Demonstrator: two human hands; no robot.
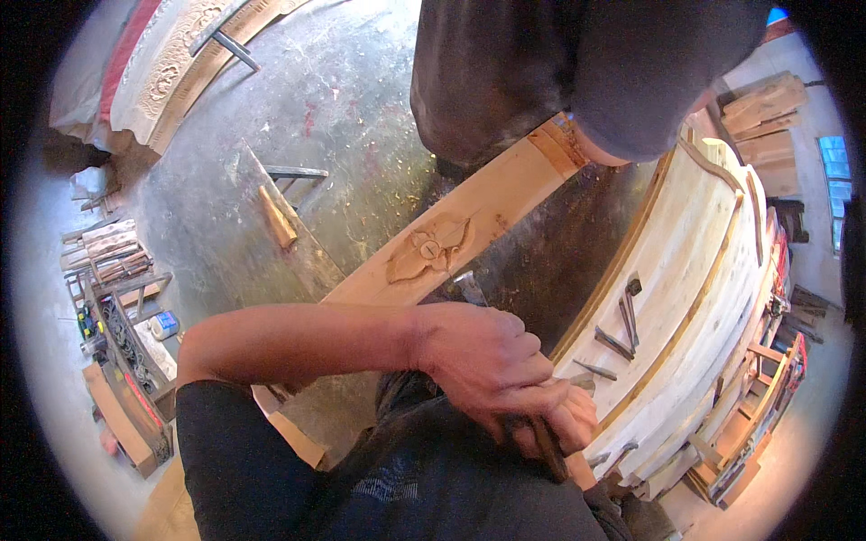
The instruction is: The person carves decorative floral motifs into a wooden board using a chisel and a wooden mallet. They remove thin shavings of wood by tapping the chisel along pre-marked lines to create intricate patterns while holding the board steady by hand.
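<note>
My left hand (490,362) reaches across my body from the left and meets my right hand (575,419) in front of my dark shirt. Both are closed around a tool with a dark handle (549,452), whose lower end sticks out below the fingers. Its working end is mostly covered, so its kind is unclear. Just beyond my left wrist lies a long wooden board (379,274) with a carved flower in relief (429,250). A metal tool end (468,287) shows beside that board, partly hidden by my hand.
Another person in dark clothing (500,81) is at the board's far end. Several carving chisels (626,321) lie on pale planks (676,270) at right. A wood block (277,220) rests on a narrow bench (311,260). Carved panels (162,81) stand upper left; a tool box (125,345) sits left.
</note>
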